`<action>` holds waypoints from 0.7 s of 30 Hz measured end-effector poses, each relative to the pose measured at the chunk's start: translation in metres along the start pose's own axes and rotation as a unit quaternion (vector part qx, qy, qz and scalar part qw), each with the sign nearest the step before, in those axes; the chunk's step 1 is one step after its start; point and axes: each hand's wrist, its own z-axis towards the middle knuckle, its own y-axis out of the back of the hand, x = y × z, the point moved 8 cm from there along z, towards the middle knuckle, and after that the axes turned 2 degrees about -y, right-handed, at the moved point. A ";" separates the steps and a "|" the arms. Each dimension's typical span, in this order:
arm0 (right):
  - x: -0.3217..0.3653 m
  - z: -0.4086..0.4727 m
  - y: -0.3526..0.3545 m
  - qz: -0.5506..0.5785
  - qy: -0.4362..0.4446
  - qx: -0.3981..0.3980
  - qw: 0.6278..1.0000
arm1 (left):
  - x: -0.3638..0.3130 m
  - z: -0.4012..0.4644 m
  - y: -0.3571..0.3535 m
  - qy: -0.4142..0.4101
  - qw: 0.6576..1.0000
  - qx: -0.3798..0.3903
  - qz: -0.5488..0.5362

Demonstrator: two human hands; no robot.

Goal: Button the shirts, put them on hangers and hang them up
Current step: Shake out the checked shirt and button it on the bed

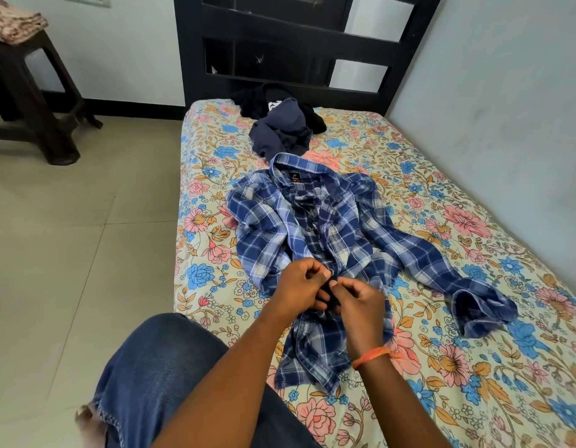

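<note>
Blue-white plaid cotton shirt (pixel 315 227) lies face-up on floral bedsheet (pixel 441 367); neck label unreadable (too small). Left hand (pixel 301 287) and right hand (pixel 357 302) pinch lower placket at button. Crumpled navy garment (pixel 281 130) beyond collar.

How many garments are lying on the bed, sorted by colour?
Blue plaid: 1, the plaid shirt, spread out with both hands pinching its front placket.
Navy: 1, the navy garment, crumpled beyond the collar.
Black: 1, the black garment, bunched near the headboard.
Total: 3
</note>
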 end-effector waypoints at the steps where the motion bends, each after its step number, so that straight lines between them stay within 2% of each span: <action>1: 0.000 0.001 0.003 0.001 -0.002 -0.019 1.000 | -0.001 -0.001 -0.001 -0.003 1.000 0.002 0.008; 4: 0.002 0.003 0.007 0.013 -0.005 -0.051 0.999 | -0.002 -0.003 -0.002 -0.020 0.998 0.005 0.055; 11: 0.006 0.006 -0.007 -0.093 0.055 0.002 0.994 | -0.004 -0.003 -0.004 -0.039 0.995 0.019 0.086; 17: 0.003 0.005 -0.008 -0.079 0.056 0.009 0.995 | -0.003 -0.003 -0.004 -0.030 0.996 0.018 0.086; 21: 0.007 0.001 -0.003 -0.030 0.048 0.003 0.998 | -0.002 -0.002 -0.002 -0.020 0.997 0.007 0.074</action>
